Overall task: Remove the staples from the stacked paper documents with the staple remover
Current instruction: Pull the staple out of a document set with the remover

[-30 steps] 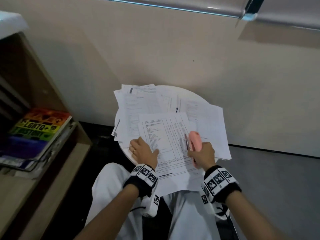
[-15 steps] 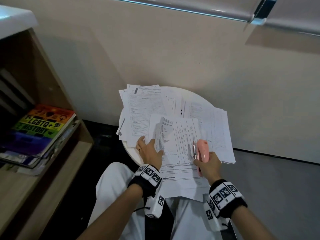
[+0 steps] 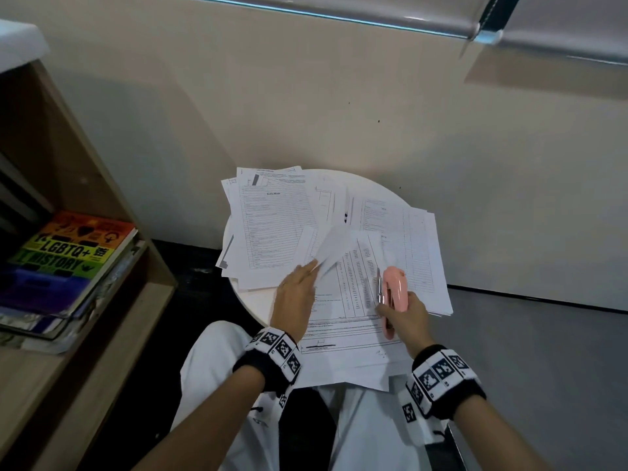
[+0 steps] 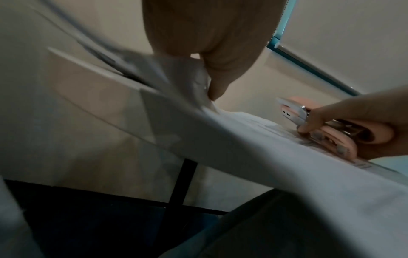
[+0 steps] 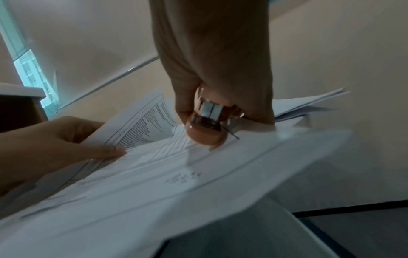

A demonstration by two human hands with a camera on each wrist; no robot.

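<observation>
Printed paper documents lie stacked on a small round white table in front of me. My left hand pinches the top sheet at its edge and lifts it up and away to the left; the same lifted sheet shows blurred in the left wrist view. My right hand grips a pink staple remover with metal jaws, resting on the right part of the stack. The right wrist view shows the pink staple remover pressed down on the paper.
More loose sheets spread over the table's back and right side, some overhanging the rim. A wooden shelf with a colourful book stands on the left. A beige wall is right behind the table. My white-trousered lap is under the stack's near edge.
My left hand has gone from lying flat on the stack to lifting the top sheet up and leftward. The right hand still holds the staple remover on the paper.
</observation>
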